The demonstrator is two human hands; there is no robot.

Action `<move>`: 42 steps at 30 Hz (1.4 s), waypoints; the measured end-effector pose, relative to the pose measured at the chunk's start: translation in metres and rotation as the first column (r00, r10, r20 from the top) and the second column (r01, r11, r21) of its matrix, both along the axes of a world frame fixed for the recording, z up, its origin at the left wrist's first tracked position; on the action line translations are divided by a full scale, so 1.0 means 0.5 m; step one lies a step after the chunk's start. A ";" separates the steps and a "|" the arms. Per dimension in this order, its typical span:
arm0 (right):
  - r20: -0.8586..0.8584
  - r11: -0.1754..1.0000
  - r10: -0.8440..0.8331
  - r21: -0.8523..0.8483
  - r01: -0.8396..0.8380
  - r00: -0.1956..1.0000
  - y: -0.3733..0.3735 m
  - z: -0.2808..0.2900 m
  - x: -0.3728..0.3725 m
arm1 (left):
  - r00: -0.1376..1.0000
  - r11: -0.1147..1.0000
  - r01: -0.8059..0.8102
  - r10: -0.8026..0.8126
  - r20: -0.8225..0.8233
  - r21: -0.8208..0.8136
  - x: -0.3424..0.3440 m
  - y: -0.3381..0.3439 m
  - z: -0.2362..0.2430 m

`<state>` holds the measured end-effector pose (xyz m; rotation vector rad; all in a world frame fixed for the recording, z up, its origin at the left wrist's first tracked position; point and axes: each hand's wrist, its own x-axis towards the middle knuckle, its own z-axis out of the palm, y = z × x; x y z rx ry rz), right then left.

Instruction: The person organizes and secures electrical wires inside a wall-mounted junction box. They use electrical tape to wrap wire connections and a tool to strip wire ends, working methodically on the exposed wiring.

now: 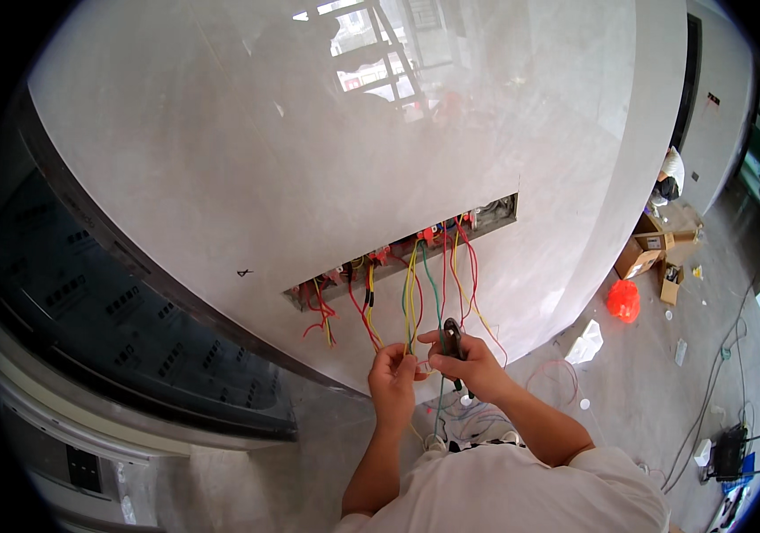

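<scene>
A long rectangular recess (500,211) in a glossy pale wall holds boxes with red, yellow and green wires (416,275) hanging out below it. My left hand (393,377) is closed on some of the hanging wires, mainly yellow ones, below the recess. Just to its right, my right hand (464,369) grips dark-handled pliers (452,333), held upright near a green wire. A short pale red wire end shows between the two hands; which fingers grip it is hard to tell.
At the right lie cardboard boxes (642,258), a red bag (622,302), white scraps (586,342), loose cables and a black item (731,453) on the grey floor (629,400). A dark panelled opening (131,320) lies at the left.
</scene>
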<state>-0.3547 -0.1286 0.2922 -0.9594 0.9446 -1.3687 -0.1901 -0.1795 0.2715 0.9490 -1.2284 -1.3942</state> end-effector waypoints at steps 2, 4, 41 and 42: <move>-0.004 0.999 0.038 -0.007 -0.038 0.999 -0.002 0.007 0.006 | 1.000 1.000 0.022 -0.022 0.005 0.002 -0.001 -0.001 -0.007; -0.017 0.999 0.047 -0.010 -0.047 0.999 -0.005 0.009 0.012 | 0.997 0.996 0.018 -0.011 0.082 -0.085 0.000 -0.006 -0.025; -0.638 0.860 -0.500 -0.285 0.424 0.585 -0.113 -0.116 -0.025 | 0.981 0.987 0.145 -0.133 0.141 -0.074 -0.016 -0.043 -0.048; -0.633 0.866 -0.491 -0.286 0.409 0.598 -0.109 -0.116 -0.031 | 0.979 0.988 0.142 -0.130 0.158 -0.065 -0.018 -0.043 -0.048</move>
